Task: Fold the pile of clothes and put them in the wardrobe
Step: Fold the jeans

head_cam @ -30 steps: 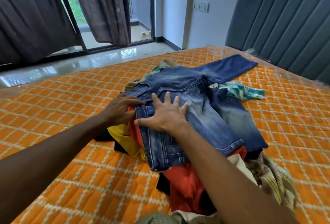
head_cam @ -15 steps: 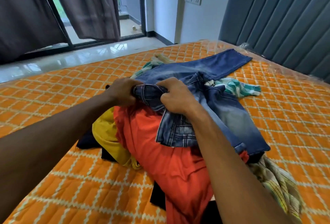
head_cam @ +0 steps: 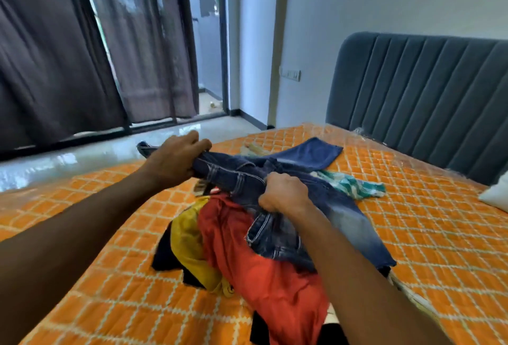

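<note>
A pair of blue jeans point(head_cam: 310, 168) lies on top of a pile of clothes in the middle of the bed. My left hand point(head_cam: 173, 160) grips the waistband at its left end and holds it up off the pile. My right hand point(head_cam: 283, 196) grips the waistband further right, fingers curled into the denim. Beneath the jeans lie a red garment point(head_cam: 264, 270), a yellow garment point(head_cam: 192, 245) and dark pieces point(head_cam: 165, 256). A green and white cloth point(head_cam: 354, 185) sticks out to the right of the jeans. No wardrobe is in view.
The clothes rest on a bed with an orange quilted cover point(head_cam: 428, 234) under clear plastic. A grey padded headboard point(head_cam: 420, 97) stands at the right, with a white pillow corner point(head_cam: 494, 193) below it. Dark curtains point(head_cam: 68, 64) hang over a glass door beyond the shiny floor point(head_cam: 82, 154).
My hands went from pressing flat on the jeans to gripping the waistband and lifting it. The red garment beneath is now uncovered. My view has tilted upward.
</note>
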